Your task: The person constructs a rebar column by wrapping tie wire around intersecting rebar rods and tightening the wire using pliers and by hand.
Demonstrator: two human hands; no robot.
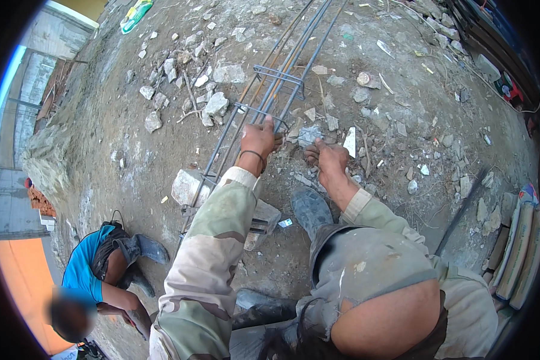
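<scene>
The steel rebar cage [279, 74] lies under the left fingers, its long axis slanting from their lower left to ahead and right. Faintly printed bags [525, 249] stand well right of the fingers. The left hand [258, 141] grasps the cage; the right hand [330, 159] curls beside it, its hold impossible to tell.

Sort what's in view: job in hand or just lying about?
In the job:
- steel bar cage, left hand on it
- right hand, close by

Seemingly just lying about:
- stones
- twigs
- green-and-white bag
</scene>
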